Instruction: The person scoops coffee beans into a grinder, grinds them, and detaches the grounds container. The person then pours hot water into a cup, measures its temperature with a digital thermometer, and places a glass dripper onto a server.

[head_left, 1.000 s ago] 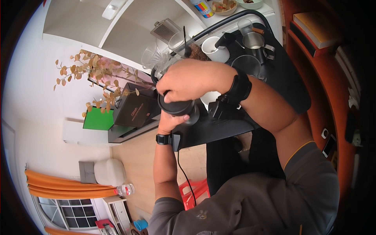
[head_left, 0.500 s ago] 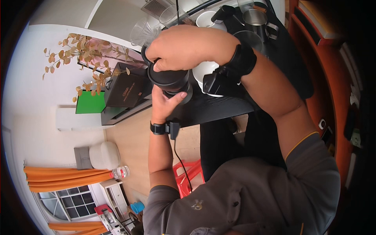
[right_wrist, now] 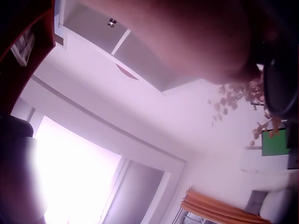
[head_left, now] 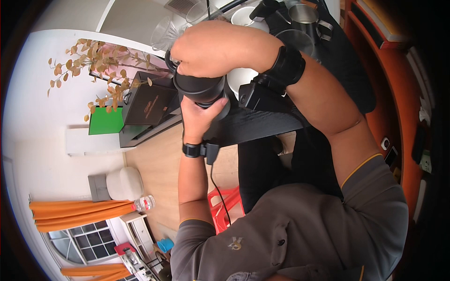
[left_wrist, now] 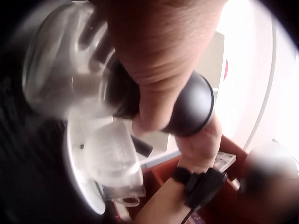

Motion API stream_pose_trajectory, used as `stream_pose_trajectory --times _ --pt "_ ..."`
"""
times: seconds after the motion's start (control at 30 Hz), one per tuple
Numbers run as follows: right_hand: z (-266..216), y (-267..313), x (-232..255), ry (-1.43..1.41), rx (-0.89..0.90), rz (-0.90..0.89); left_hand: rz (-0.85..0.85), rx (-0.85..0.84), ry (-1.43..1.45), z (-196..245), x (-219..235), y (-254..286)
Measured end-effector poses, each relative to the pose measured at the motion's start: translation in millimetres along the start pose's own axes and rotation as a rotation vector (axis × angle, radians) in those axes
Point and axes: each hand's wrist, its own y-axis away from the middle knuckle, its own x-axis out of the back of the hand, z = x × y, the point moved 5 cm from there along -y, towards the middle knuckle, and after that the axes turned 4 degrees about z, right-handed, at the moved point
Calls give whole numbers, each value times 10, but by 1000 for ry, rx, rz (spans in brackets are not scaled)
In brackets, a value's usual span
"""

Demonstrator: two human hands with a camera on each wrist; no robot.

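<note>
A black coffee grinder (head_left: 199, 86) with a flared top and a narrow waist stands at the table's near left part. My left hand (head_left: 198, 119) grips its waist, thumb across the near side. Over the top bends my right hand (head_left: 220, 49), its fingers curled down at the far side and hiding what they hold there. The left wrist view shows the grinder's clear glass base (left_wrist: 60, 70) below the left hand, and the right hand at the black top's far side. Beside the grinder is a white bowl (head_left: 241, 80), partly covered by the right wrist's camera.
A clear ribbed dripper (head_left: 163, 35) stands past the right hand. Farther right on the black table (head_left: 262, 124) are a glass bowl (head_left: 295, 42), a metal pitcher (head_left: 303, 14) and a white cup (head_left: 243, 16). A dark box (head_left: 150, 100) and dried branches (head_left: 103, 58) stand at the left.
The head view has shifted, so hands and grinder sit higher in it. My right hand has turned slightly over the grinder's top, while the left keeps its hold.
</note>
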Motion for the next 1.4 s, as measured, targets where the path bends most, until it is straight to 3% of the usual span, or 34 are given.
stream_pose_trajectory --times 0.03,0.17,0.27,0.33,0.37,0.4,0.47,0.63,0.73,0.8,0.87,0.93,0.97,1.1,1.17,1.2,1.27,1.33,1.4 --pt "-18 26 36 25 -13 2 170 -166 -116 91 -24 41" --pt "-64 42 39 75 -69 -14 333 -308 -233 210 -83 115" --pt "-34 37 -30 -34 84 51 235 -300 -7 131 72 156" --pt "-86 56 24 -123 110 -31 -136 35 82 -78 221 134" --pt "-125 66 21 -209 135 -110 -234 180 135 -169 294 103" --pt "-140 63 6 -212 137 -108 -233 182 132 -223 367 43" --pt "-217 75 -32 -358 213 -162 -361 17 219 -187 366 -78" --pt "-211 82 16 -333 189 -177 -427 17 344 109 107 -106" --pt "-149 56 -22 -252 162 -126 -361 28 390 107 79 -101" --pt "-134 21 -35 -191 165 -62 -230 23 210 -40 166 -129" --pt "-102 -38 -41 -24 50 -36 -176 -30 188 -49 125 -116" --pt "-106 -4 15 19 -8 -51 60 -159 -176 80 79 -139" --pt "-93 10 39 63 -66 -66 223 -225 -194 113 33 -112" --pt "-44 2 -36 77 -69 -78 332 -346 -180 135 36 -9" --pt "-35 5 -45 -27 54 20 46 -188 38 -36 114 6" --pt "-23 14 -34 -29 57 20 48 -187 36 -83 213 16" --pt "-86 46 -4 -211 196 -34 -178 -56 106 -183 249 28" --pt "-127 41 -8 -236 158 -80 -206 -75 138 -174 276 -4" --pt "-129 44 -25 -258 120 -124 -276 118 269 -250 266 -32"
